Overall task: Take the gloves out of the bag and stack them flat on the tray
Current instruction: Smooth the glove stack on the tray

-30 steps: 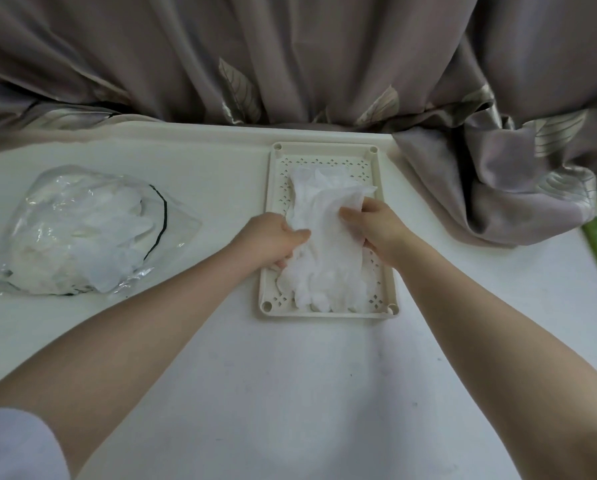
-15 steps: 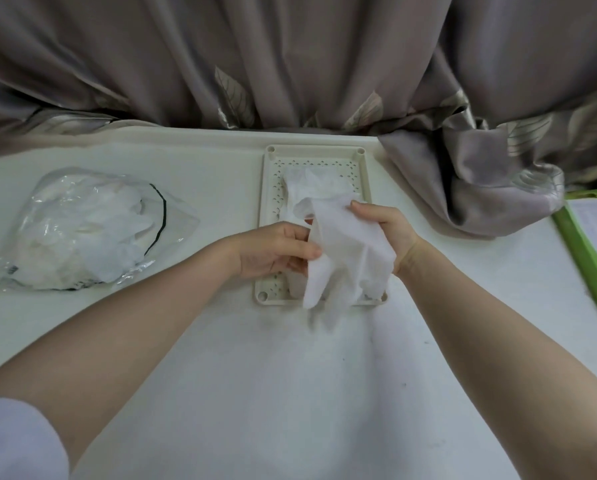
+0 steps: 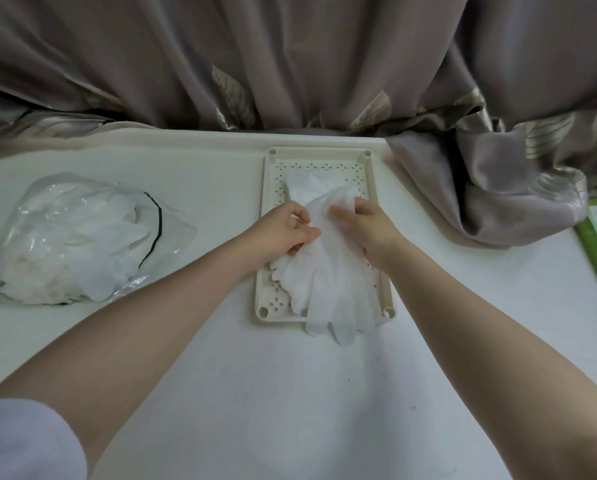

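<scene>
White gloves [image 3: 328, 271]; cream perforated tray [image 3: 265, 216]; leaf-patterned taupe curtain [image 3: 290, 57].

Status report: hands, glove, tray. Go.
Left hand and right hand both grip top glove over tray. Glove fingertips overhang tray's near edge, not flat yet. Bag left of the tray, gloves inside. Nothing blocking.

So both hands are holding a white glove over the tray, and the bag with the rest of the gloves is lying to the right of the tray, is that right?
Not quite. In the head view the bag lies to the left of the tray, not the right. The rest holds: the left hand and the right hand both hold a white glove over the tray.
</scene>
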